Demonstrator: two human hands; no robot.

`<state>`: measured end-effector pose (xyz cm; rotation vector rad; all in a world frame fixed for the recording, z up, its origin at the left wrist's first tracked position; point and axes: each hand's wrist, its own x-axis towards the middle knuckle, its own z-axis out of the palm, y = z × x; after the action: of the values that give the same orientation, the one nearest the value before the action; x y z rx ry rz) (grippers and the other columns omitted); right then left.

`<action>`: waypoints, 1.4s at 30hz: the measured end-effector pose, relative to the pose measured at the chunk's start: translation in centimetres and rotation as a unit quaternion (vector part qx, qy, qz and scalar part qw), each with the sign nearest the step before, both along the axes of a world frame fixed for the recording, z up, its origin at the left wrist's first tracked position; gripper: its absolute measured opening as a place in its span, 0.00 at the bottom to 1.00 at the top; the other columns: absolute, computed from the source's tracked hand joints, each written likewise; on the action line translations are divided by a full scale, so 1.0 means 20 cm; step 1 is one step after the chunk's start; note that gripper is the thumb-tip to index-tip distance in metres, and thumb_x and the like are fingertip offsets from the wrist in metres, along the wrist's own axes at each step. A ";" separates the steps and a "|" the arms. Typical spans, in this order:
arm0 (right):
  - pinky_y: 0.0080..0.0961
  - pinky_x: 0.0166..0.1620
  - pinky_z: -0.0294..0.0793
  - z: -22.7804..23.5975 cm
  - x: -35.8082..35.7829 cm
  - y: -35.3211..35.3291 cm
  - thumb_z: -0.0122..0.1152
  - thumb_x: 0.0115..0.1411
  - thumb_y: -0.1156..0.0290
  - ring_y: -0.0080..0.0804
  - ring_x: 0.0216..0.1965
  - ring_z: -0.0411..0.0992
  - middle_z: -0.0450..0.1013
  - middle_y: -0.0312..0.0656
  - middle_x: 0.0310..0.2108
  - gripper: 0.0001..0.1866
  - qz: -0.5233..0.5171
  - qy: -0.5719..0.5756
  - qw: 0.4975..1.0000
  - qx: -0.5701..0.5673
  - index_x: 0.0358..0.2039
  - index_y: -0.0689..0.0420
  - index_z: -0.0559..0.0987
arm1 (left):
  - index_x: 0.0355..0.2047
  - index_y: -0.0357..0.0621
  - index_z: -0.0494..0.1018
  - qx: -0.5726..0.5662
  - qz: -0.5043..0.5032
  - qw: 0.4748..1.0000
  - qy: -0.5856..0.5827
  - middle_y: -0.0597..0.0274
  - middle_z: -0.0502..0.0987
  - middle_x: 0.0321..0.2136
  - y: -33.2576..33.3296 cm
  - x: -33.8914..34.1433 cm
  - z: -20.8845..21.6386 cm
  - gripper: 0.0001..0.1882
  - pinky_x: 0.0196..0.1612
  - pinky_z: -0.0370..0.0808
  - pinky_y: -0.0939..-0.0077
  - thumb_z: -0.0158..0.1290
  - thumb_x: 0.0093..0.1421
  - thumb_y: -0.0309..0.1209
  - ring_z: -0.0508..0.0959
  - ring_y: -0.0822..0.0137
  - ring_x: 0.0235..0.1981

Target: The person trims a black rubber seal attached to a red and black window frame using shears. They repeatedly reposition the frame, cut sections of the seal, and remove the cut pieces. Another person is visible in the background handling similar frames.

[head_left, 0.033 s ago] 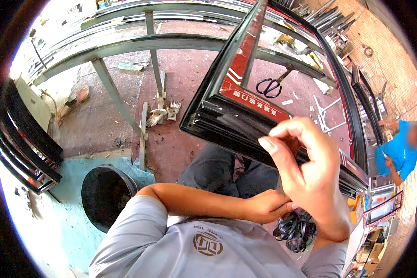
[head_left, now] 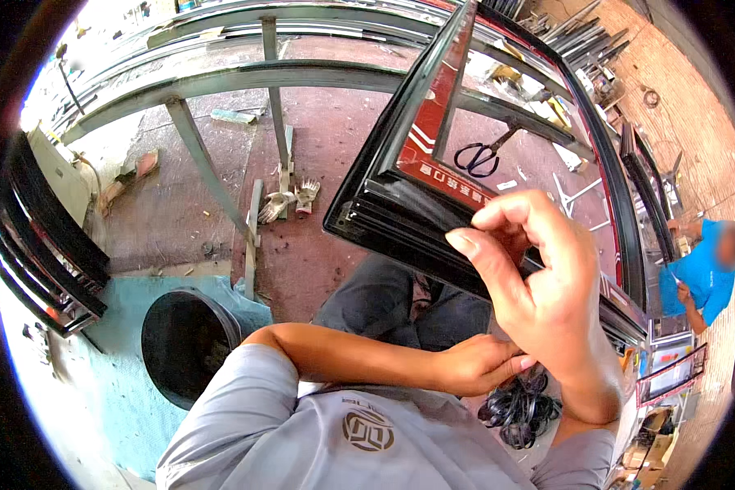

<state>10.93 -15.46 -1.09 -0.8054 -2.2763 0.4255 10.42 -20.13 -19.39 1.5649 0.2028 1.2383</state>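
- Black frame (head_left: 420, 224) with red film (head_left: 427, 159), slanting above dark-trousered legs (head_left: 376, 302)
- Right hand (head_left: 547, 282) over its near edge; fingers curled, thumb and index tips close, cannot tell if pinching anything
- Left hand (head_left: 475, 365) lower, near bundled black strip (head_left: 518, 418); fingers bent, grip unclear

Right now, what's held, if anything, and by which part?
Can't tell. The right hand curls over the near edge of the black frame; the left hand is near the black strip bundle. Neither clearly shows a grip.
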 end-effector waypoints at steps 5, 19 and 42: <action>0.16 0.23 0.64 0.06 -0.10 0.07 0.70 0.57 0.74 0.15 0.21 0.67 0.71 0.34 0.19 0.11 -0.010 -0.097 0.995 0.013 0.27 0.61 0.74 | 0.31 0.38 0.68 -0.058 -0.003 0.997 0.044 0.53 0.72 0.14 0.00 -0.03 0.08 0.22 0.27 0.71 0.56 0.39 0.73 0.44 0.76 0.48 0.19; 0.21 0.18 0.54 0.15 -0.16 0.17 0.71 0.57 0.69 0.14 0.15 0.57 0.61 0.32 0.11 0.19 -0.052 -0.226 0.972 -0.023 0.17 0.61 0.70 | 0.32 0.34 0.68 -0.059 -0.008 0.996 0.067 0.36 0.72 0.19 0.04 -0.09 0.15 0.23 0.31 0.70 0.45 0.39 0.72 0.44 0.74 0.34 0.27; 0.38 0.34 0.68 0.13 -0.25 0.21 0.67 0.55 0.56 0.45 0.28 0.71 0.68 0.45 0.25 0.20 -0.044 -0.305 0.931 0.194 0.31 0.58 0.69 | 0.39 0.32 0.70 -0.013 0.065 0.997 0.037 0.40 0.73 0.17 0.13 0.02 -0.03 0.25 0.24 0.76 0.55 0.36 0.73 0.46 0.77 0.45 0.17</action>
<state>5.95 -11.31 1.45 -0.9092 -2.7388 -0.3717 10.82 -17.54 -20.06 1.5964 0.3729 1.2729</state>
